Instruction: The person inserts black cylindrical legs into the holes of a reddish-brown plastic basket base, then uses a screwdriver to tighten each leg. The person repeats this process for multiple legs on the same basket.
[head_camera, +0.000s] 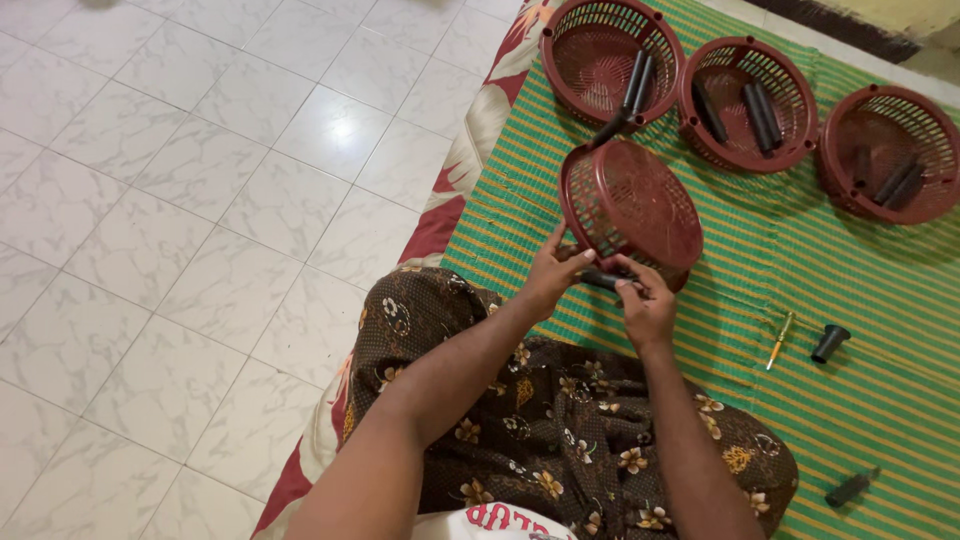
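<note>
A dark red plastic basket (640, 200) is tipped on its side in front of me, its bottom facing the camera, with a black tube sticking out at its upper left. My left hand (553, 272) grips the basket's lower rim. My right hand (645, 305) pinches a short black tube (600, 279) held just under the basket's edge. Both hands hover over the green striped mat (800, 260), above my lap.
Three more red baskets (612, 58) (748, 100) (890, 150) with black tubes inside line the far side of the mat. A yellow-handled screwdriver (780, 340), a black funnel-shaped part (829, 343) and another black tube (850, 489) lie at right. White tiled floor (180, 200) lies at left.
</note>
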